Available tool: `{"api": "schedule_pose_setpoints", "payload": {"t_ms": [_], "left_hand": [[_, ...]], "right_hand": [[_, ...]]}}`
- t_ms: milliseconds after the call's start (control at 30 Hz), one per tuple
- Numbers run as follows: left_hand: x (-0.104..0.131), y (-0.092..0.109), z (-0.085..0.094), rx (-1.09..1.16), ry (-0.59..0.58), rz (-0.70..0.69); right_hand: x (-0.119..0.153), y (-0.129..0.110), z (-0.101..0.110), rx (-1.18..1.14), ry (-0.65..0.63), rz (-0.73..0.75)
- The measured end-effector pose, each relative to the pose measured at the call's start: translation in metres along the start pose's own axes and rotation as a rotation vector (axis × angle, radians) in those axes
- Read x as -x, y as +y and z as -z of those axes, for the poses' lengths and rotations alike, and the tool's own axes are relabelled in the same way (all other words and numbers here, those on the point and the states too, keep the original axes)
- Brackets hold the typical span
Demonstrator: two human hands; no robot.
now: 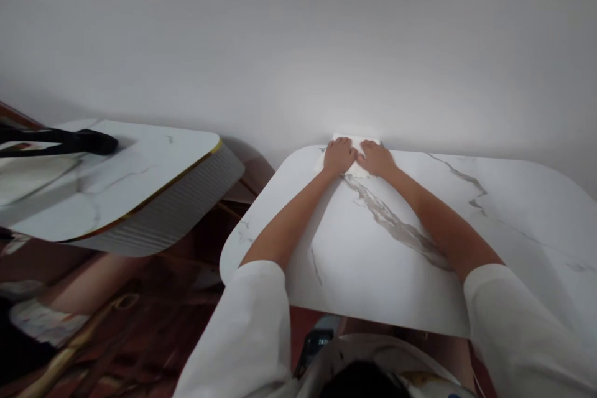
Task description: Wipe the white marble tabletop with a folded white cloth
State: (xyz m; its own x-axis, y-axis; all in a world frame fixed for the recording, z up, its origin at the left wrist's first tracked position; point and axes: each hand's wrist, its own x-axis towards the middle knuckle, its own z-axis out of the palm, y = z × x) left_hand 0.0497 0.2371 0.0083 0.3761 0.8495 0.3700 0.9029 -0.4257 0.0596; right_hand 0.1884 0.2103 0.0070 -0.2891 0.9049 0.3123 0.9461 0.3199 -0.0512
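Both my arms reach across a white table (382, 280) with grey marbled veins. At its far edge, against the wall, lies a thin white cloth or tissue (357, 169); I cannot tell which. My left hand (340, 155) rests palm down on its left part, fingers laid out forward. Beside it, my right hand (375, 158) presses flat on the right part, the thumbs close together. The palms hide much of the white sheet, and its upper edge shows beyond the fingertips.
A pale wall (298, 43) rises behind. To the left stands another marbled table (153, 155) with a ribbed side, a black object (96, 142) on top. Below it are a person's leg (93, 283) and wooden chair parts. A dark device (317, 342) shows beneath my table's edge.
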Motion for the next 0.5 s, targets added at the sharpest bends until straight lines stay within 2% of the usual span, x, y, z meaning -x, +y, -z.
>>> {"api": "schedule_pose_setpoints", "payload": {"t_ms": [133,233,333,500], "left_hand": [[-0.003,0.030,-0.003,0.042,-0.009,-0.084],[0.017,0.050,0.003,0.060,-0.027,-0.140],[0.052,0.060,0.016,0.058,-0.051,-0.164],[0.134,0.062,0.047,0.055,-0.106,-0.149]], "right_hand": [[0.028,0.022,0.007,0.053,0.035,-0.039],[0.060,0.024,0.013,0.085,0.041,-0.037],[0.096,0.007,0.023,0.088,0.022,-0.027],[0.156,-0.048,0.047,0.063,-0.033,0.040]]}}
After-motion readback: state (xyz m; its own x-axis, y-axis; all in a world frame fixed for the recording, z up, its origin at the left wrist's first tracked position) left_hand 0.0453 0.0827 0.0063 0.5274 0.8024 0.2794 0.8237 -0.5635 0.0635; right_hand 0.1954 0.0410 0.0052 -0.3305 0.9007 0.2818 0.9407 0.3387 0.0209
